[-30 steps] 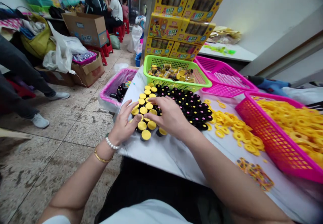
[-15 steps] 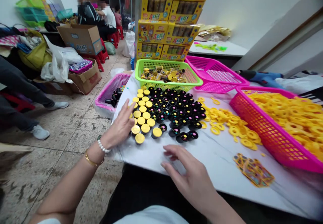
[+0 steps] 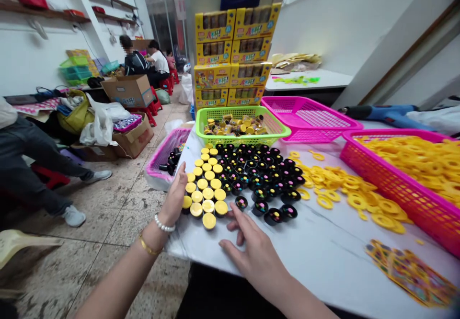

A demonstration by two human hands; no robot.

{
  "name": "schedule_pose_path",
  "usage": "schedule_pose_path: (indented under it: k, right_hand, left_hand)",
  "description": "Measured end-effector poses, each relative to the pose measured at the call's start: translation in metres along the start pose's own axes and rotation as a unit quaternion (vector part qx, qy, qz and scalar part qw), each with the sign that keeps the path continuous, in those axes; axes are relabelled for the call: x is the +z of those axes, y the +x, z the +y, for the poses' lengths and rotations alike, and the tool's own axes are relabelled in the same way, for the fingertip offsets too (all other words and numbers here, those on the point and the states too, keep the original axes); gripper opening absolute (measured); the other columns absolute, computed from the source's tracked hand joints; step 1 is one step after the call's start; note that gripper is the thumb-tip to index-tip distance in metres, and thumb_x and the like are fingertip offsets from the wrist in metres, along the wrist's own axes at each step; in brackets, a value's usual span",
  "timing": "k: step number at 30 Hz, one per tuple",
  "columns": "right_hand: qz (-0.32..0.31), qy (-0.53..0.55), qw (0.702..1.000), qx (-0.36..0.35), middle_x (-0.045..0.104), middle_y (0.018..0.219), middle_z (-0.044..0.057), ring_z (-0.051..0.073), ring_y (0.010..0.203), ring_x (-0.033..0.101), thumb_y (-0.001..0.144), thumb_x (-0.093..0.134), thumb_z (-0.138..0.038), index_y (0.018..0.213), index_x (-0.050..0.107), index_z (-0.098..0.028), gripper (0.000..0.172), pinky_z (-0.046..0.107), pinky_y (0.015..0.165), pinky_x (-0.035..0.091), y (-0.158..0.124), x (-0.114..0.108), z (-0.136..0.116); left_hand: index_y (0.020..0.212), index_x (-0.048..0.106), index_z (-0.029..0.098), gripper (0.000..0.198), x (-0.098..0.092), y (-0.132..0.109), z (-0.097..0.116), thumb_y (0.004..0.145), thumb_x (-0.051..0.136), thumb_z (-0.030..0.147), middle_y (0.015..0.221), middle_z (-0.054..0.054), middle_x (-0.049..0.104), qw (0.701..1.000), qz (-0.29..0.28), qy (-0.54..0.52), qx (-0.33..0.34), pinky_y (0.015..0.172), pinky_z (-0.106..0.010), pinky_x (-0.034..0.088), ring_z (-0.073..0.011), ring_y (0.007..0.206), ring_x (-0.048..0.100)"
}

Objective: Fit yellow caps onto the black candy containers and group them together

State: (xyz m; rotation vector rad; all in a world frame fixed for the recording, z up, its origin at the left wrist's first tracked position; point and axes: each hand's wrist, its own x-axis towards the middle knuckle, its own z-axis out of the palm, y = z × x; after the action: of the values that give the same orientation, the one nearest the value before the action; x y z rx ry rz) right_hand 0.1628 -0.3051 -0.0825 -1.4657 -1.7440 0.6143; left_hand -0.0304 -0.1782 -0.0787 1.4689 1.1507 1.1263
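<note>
Behind the bare left hand, a string of round white beads circles the wrist; nearer the elbow sits a thin gold bangle, and black cloth covers the lap

Cardboard box stands left; co-workers sit beyond.

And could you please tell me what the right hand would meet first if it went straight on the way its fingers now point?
The right hand would probably first meet the yellow-topped cup just ahead of it; depth is unclear, so they may already be touching.
</note>
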Motion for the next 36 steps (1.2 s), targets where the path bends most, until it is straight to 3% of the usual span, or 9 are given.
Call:
schedule_pose_path:
  k: [7, 11, 14, 18, 22, 24, 28, 32, 36]
  right_hand:
    - [-0.003, -0.019, 0.999, -0.030, 0.065, 0.101, 0.012, 0.021, 0.079, 0.065, 0.082, 0.059, -0.017, 0.149, 0.034, -0.012, 0.071, 0.037, 0.072, 0.061, 0.003, 0.009, 0.000]
    - [-0.004, -0.011, 0.999, -0.048, 0.064, 0.110, 0.014, 0.021, 0.085, 0.066, 0.084, 0.058, -0.017, 0.145, 0.040, -0.015, 0.064, 0.036, 0.074, 0.061, 0.000, 0.007, -0.001]
    - [0.008, -0.008, 0.998, -0.056, 0.064, 0.109, 0.012, 0.021, 0.082, 0.066, 0.084, 0.058, -0.016, 0.142, 0.044, -0.018, 0.060, 0.036, 0.073, 0.061, -0.001, 0.008, 0.002]
    - [0.021, -0.013, 0.997, -0.066, 0.066, 0.106, 0.011, 0.020, 0.077, 0.065, 0.084, 0.057, -0.017, 0.139, 0.048, -0.019, 0.055, 0.035, 0.071, 0.061, -0.001, 0.009, 0.004]
    - [0.021, -0.013, 0.997, -0.071, 0.065, 0.108, 0.012, 0.019, 0.077, 0.065, 0.085, 0.056, -0.015, 0.140, 0.046, -0.018, 0.056, 0.034, 0.072, 0.061, -0.003, 0.008, 0.004]
    - [0.016, -0.013, 0.997, -0.072, 0.065, 0.110, 0.012, 0.020, 0.078, 0.065, 0.086, 0.055, -0.015, 0.141, 0.044, -0.018, 0.056, 0.034, 0.072, 0.061, -0.003, 0.008, 0.004]
    - [0.015, -0.023, 0.997, -0.069, 0.065, 0.112, 0.015, 0.021, 0.079, 0.066, 0.087, 0.054, -0.017, 0.140, 0.044, -0.016, 0.054, 0.036, 0.070, 0.061, -0.004, 0.009, 0.005]
    - [0.025, -0.027, 0.997, -0.075, 0.065, 0.112, 0.014, 0.022, 0.081, 0.067, 0.088, 0.055, -0.018, 0.140, 0.045, -0.018, 0.053, 0.036, 0.071, 0.062, -0.003, 0.011, 0.007]
    - [0.036, -0.028, 0.996, -0.079, 0.066, 0.110, 0.014, 0.023, 0.084, 0.068, 0.088, 0.055, -0.019, 0.139, 0.046, -0.018, 0.052, 0.037, 0.071, 0.062, -0.004, 0.011, 0.008]
  left_hand:
    - [0.150, 0.036, 0.018, 0.073, 0.008, 0.040, 0.002, 0.095, 0.028, 0.066, 0.158, -0.010, 0.032, 0.999, -0.051, 0.017, -0.004, 0.122, -0.042, 0.023, -0.0237, 0.146, 0.031]
    - [0.140, 0.052, 0.020, 0.068, 0.001, 0.054, -0.001, 0.085, 0.058, 0.059, 0.151, -0.009, 0.045, 0.996, -0.069, 0.059, 0.003, 0.120, -0.044, 0.026, -0.0274, 0.142, 0.039]
    - [0.131, 0.060, 0.020, 0.065, 0.001, 0.075, -0.005, 0.075, 0.073, 0.049, 0.148, -0.008, 0.049, 0.993, -0.049, 0.104, 0.013, 0.122, -0.042, 0.021, -0.0284, 0.141, 0.039]
    - [0.135, 0.055, 0.019, 0.061, 0.009, 0.096, -0.006, 0.083, 0.064, 0.050, 0.149, -0.011, 0.048, 0.990, 0.011, 0.141, 0.025, 0.121, -0.044, 0.021, -0.0291, 0.142, 0.038]
    - [0.145, 0.042, 0.014, 0.068, 0.010, 0.086, -0.005, 0.092, 0.047, 0.056, 0.154, -0.015, 0.040, 0.989, 0.036, 0.137, 0.031, 0.119, -0.045, 0.024, -0.0292, 0.144, 0.035]
    - [0.148, 0.037, 0.017, 0.075, 0.008, 0.075, -0.003, 0.089, 0.052, 0.060, 0.156, -0.013, 0.036, 0.990, 0.010, 0.137, 0.040, 0.119, -0.044, 0.025, -0.0293, 0.145, 0.032]
    - [0.151, 0.031, 0.020, 0.090, 0.007, 0.069, 0.000, 0.079, 0.067, 0.060, 0.161, -0.011, 0.026, 0.991, -0.067, 0.114, 0.030, 0.123, -0.043, 0.014, -0.0286, 0.149, 0.022]
    - [0.150, 0.033, 0.020, 0.083, 0.016, 0.086, -0.004, 0.085, 0.055, 0.065, 0.159, -0.012, 0.030, 0.996, -0.065, 0.057, 0.005, 0.122, -0.042, 0.019, -0.0259, 0.148, 0.027]
    - [0.149, 0.034, 0.016, 0.086, 0.018, 0.091, -0.002, 0.091, 0.007, 0.074, 0.155, -0.014, 0.039, 0.999, -0.042, -0.017, -0.002, 0.116, -0.042, 0.034, -0.0244, 0.142, 0.038]
